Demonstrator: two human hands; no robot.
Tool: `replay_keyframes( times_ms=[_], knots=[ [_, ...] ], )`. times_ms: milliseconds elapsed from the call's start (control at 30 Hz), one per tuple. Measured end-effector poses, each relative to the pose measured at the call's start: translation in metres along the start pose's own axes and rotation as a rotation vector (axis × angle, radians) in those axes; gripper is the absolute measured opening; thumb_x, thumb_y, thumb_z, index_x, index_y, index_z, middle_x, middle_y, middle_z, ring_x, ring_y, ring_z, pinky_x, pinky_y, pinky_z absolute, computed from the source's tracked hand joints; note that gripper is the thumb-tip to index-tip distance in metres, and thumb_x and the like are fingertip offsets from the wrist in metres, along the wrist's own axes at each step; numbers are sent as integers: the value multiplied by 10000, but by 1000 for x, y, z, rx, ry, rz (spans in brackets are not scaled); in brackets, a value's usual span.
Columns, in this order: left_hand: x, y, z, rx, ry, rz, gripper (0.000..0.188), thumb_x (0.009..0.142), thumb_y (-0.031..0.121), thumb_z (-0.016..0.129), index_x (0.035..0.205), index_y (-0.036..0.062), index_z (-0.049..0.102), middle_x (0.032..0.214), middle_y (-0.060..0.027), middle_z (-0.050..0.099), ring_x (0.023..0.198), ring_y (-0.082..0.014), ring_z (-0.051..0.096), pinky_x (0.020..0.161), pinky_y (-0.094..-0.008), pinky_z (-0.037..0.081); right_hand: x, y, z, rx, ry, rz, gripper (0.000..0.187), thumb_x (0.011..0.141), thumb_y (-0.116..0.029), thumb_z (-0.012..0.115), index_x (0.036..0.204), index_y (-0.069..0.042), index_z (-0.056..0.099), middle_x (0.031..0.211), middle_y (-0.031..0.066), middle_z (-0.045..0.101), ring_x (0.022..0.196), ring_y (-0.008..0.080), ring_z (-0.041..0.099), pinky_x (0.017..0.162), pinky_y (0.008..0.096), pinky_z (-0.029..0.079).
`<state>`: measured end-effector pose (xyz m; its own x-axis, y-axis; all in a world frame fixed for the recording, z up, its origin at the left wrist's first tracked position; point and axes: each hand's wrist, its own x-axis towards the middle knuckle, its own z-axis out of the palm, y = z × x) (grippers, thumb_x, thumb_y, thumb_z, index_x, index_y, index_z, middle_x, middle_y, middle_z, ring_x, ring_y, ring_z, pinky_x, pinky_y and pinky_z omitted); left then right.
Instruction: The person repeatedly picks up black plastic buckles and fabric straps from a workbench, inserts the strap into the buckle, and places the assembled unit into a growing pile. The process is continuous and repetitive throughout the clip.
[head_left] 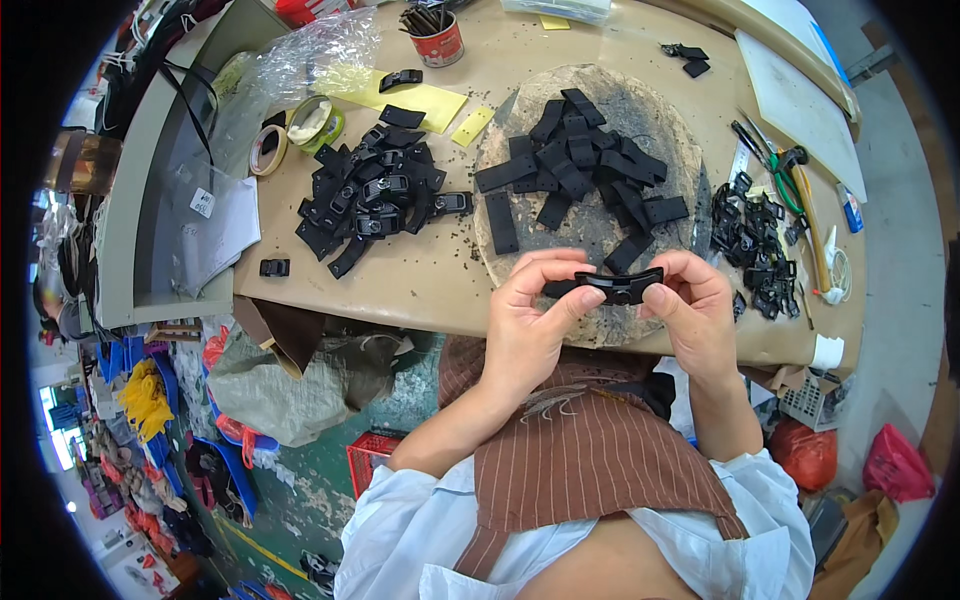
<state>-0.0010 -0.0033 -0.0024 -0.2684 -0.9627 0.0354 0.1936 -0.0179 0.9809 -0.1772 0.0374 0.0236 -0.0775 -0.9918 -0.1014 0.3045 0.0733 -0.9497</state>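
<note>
Between my two hands, over the near edge of a round, worn board (660, 110), is a black plastic buckle (620, 288). My left hand (535, 315) pinches its left end between thumb and fingers, where a short black strap piece (559, 288) shows. My right hand (695, 315) pinches the right end. A heap of flat black strap pieces (570, 165) lies on the board just beyond my hands. To the left sits a pile of straps with buckles (375, 190) fitted. Loose black buckle parts (750, 235) are heaped to the right of the board.
A hammer (812, 225) and green-handled pliers (785, 185) lie at the right. Tape rolls (267, 150), yellow paper (425, 103), clear plastic film (310, 55) and a red tin of thin rods (437, 45) stand or lie at the back left. The table's front edge (400, 322) runs before my apron.
</note>
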Motion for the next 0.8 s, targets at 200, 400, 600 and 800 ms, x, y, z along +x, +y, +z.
replay_keyframes(
  times_ms=[200,400,600,800],
  knots=[
    [0,-3,-3,-463,-147,-316,159,827,113,663,928,-2,619,1139,-105,544,996,-133,517,847,-255,417,1,1,-7,120,-99,99,177,826,-73,662,969,-4,582,808,1,586,687,64,561,647,194,463],
    [-4,7,-6,-128,-175,-33,112,791,26,662,892,1,620,1109,-116,549,1002,-156,527,847,-276,436,11,-10,-5,8,-158,135,154,857,-81,626,985,-9,580,862,-13,581,817,48,533,744,194,434],
    [-8,1,-5,-403,-38,-260,217,769,-46,623,980,2,604,1089,-150,594,918,-175,608,776,-245,491,8,-9,6,41,-172,-19,72,871,-63,598,914,-10,575,836,-16,568,797,45,522,705,203,436],
    [1,-1,-15,-707,-85,-397,234,826,120,666,1014,17,572,1020,-99,612,847,-135,609,736,-251,492,6,7,17,127,-115,4,117,871,-77,602,959,-8,567,885,15,579,820,73,534,739,229,449]
  ],
)
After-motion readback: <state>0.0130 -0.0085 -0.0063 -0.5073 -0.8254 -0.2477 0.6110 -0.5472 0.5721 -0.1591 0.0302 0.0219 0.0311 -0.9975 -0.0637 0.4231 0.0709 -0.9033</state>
